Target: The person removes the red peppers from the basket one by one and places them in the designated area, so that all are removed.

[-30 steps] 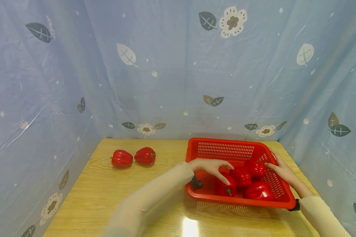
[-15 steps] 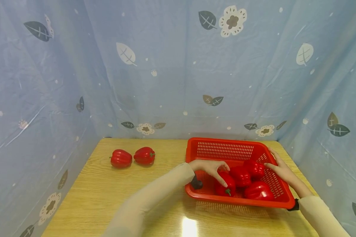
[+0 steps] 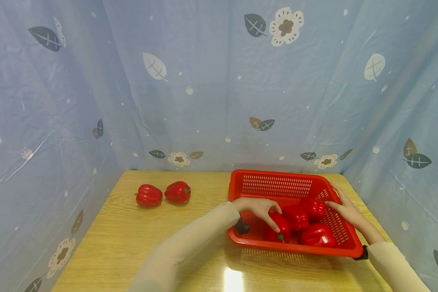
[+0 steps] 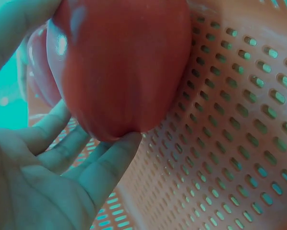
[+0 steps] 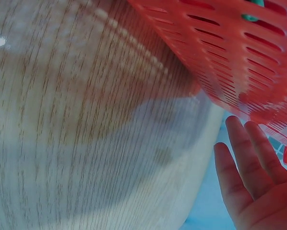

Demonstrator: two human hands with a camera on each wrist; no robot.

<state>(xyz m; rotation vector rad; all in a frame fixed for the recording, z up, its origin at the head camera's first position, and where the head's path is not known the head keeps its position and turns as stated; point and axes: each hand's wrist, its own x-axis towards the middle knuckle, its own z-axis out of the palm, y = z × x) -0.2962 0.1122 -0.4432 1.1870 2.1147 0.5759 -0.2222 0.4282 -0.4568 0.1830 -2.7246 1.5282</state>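
Observation:
A red plastic basket (image 3: 277, 173) with slotted walls stands on the right side of the table, holding several red bell peppers. My left hand (image 3: 260, 208) reaches inside and grips the leftmost red bell pepper (image 3: 279, 230), whose green stem faces the front wall. In the left wrist view the fingers lie under the end of that bell pepper (image 4: 122, 72), with the thumb along its other side. My right hand (image 3: 350, 211) is at the basket's right rim, thumb on the inner side. The right wrist view shows its fingers (image 5: 244, 158) fairly straight outside the slotted wall.
Two more red bell peppers, one (image 3: 149, 195) beside another (image 3: 178, 192), lie on the wooden table (image 3: 131, 247) at the back left. A blue patterned curtain (image 3: 204, 101) closes in the back and both sides.
My left thumb and fingers have come closer in around the leftmost bell pepper, which has shifted very slightly. The right hand and the basket stay in place.

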